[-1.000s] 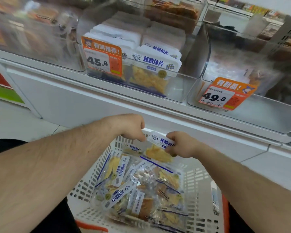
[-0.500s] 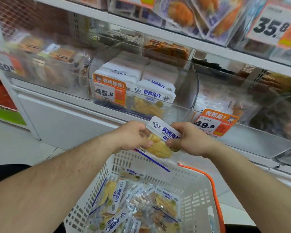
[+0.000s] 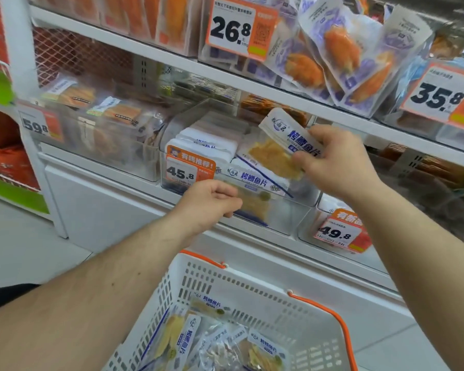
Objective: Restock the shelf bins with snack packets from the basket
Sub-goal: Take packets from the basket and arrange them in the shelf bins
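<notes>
The right hand (image 3: 338, 162) pinches a packet (image 3: 279, 148) above the clear bin (image 3: 292, 218), mid-placement. The left hand (image 3: 212, 200), fingers curled, grips the bin's front. Next, the packet likely needs sliding upright behind the front row; more wait in the basket (image 3: 252, 285).

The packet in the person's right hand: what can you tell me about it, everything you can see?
The packet is a flat pouch of glossy plastic: a white header band with blue printed characters, and a clear lower window showing pale yellow, flaky pieces inside. It looks sealed. The right hand pinches it at its right side, thumb on the front. It is tilted, header up and to the left, held above the clear bin with the 45.8 price tag, over matching packets.
</notes>
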A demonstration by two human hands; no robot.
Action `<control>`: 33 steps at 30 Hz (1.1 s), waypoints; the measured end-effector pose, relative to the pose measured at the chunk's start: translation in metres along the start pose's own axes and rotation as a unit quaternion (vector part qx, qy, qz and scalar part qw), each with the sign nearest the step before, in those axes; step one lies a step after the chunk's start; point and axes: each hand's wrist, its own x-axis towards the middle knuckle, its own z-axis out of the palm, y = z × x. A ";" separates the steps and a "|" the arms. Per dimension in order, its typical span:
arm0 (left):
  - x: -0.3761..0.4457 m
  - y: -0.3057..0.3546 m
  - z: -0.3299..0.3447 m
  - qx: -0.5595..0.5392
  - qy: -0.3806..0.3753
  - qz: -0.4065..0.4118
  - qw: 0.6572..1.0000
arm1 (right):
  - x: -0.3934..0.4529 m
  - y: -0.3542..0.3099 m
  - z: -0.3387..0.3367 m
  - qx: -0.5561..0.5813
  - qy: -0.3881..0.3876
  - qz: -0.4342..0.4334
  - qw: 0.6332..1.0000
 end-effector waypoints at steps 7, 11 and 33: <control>-0.004 0.000 -0.002 0.033 -0.010 -0.025 0.999 | 0.025 -0.001 0.026 -0.101 -0.058 -0.015 0.993; -0.005 0.000 -0.003 0.044 -0.017 -0.030 0.998 | 0.027 0.001 0.043 -0.108 -0.102 0.011 0.989; -0.003 -0.010 0.008 0.113 -0.053 -0.050 0.991 | 0.025 -0.004 0.084 -0.105 -0.265 0.111 0.952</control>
